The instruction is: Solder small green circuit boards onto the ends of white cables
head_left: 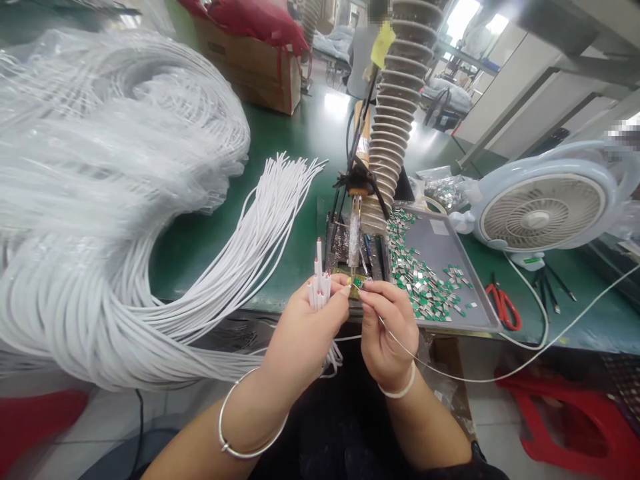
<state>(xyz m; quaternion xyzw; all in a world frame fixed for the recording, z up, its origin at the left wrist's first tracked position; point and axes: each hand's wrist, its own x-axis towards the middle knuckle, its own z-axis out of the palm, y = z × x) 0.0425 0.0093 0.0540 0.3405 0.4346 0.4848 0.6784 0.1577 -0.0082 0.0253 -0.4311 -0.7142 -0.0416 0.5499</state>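
My left hand (pixel 306 327) is closed round a bundle of white cable ends (pixel 319 283) that stick up from the fist, with red-tipped wires showing. My right hand (pixel 387 327) pinches a small green circuit board (pixel 358 283) and a thin solder wire (pixel 450 373) that trails off to the right. Both hands meet just below the tip of a fixed soldering iron (pixel 355 233), which hangs from a stand on the green bench (pixel 210 233).
A huge coil of white cables (pixel 90 220) fills the left. A grey tray (pixel 440 260) of several small green boards sits right of the iron, then red cutters (pixel 504 307) and a white fan (pixel 543 213). A ribbed duct (pixel 400 100), a cardboard box (pixel 250 63) and a red stool (pixel 575 420) stand around.
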